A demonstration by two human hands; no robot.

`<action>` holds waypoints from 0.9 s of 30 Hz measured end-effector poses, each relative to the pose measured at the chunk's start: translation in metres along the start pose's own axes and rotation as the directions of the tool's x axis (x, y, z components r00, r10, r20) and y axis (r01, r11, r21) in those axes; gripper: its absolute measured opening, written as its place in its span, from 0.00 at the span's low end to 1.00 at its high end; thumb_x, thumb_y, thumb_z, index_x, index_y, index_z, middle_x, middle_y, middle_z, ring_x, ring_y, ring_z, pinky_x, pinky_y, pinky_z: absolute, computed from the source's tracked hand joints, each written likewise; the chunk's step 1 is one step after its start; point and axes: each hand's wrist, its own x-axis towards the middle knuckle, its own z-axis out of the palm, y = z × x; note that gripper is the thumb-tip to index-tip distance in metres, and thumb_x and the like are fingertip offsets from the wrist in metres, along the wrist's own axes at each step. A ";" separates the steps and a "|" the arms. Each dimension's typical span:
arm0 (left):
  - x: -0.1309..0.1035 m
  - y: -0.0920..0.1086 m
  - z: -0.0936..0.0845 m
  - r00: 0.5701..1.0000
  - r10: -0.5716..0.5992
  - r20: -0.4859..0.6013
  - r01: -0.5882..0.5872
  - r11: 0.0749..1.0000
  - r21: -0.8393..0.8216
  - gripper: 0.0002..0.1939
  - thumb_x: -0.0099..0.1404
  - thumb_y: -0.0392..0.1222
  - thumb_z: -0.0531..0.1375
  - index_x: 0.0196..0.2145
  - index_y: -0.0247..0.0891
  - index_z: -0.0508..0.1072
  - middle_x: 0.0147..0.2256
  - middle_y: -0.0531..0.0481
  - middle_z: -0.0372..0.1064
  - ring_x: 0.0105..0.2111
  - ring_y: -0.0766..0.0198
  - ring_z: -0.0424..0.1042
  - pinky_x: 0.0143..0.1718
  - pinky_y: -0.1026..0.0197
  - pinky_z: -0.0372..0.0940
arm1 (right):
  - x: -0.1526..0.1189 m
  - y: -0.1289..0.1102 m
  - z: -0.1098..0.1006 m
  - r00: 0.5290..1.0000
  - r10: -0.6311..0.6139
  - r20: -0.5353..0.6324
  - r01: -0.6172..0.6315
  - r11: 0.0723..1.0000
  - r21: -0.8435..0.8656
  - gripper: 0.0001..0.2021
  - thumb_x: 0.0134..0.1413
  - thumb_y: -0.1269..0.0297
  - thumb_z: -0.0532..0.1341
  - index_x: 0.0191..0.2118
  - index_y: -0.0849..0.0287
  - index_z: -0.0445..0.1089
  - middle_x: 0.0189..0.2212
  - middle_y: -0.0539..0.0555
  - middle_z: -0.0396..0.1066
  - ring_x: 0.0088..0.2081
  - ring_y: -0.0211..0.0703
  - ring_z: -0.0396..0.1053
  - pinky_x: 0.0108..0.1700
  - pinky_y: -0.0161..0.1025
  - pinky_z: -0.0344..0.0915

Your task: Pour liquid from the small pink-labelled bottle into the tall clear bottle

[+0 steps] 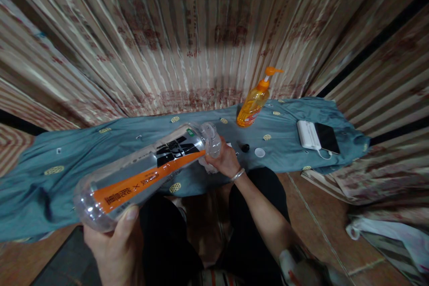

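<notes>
A large clear plastic bottle (147, 167) with an orange and black label lies tilted across the view, its base at the lower left and its neck at the upper right. Around the base end, my left hand (117, 241) is closed, thumb on top. At the neck end, my right hand (223, 156) has its fingers pressed round a clear crumpled plastic piece (212, 140); whether this piece is part of the bottle I cannot tell. Some whitish material (209, 167) hangs just under that hand.
An orange pump bottle (253, 105) stands on the teal cloth (134, 132). Right of my right hand lie a small black cap (245, 148) and a white disc (259, 152). Farther right are a white power bank (308, 134), a cable and a dark phone (326, 137). Striped curtains (201, 31) hang behind.
</notes>
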 end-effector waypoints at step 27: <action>0.000 0.003 0.002 1.000 0.001 0.001 -0.001 1.000 0.012 0.24 0.42 0.50 0.77 0.37 0.42 0.81 0.41 0.45 0.80 0.48 0.40 0.80 0.63 0.32 0.66 | 0.000 -0.002 -0.002 1.000 0.001 0.013 -0.001 1.000 0.007 0.35 0.49 0.63 0.71 0.64 0.61 0.66 0.49 0.60 0.83 0.48 0.55 0.83 0.49 0.42 0.76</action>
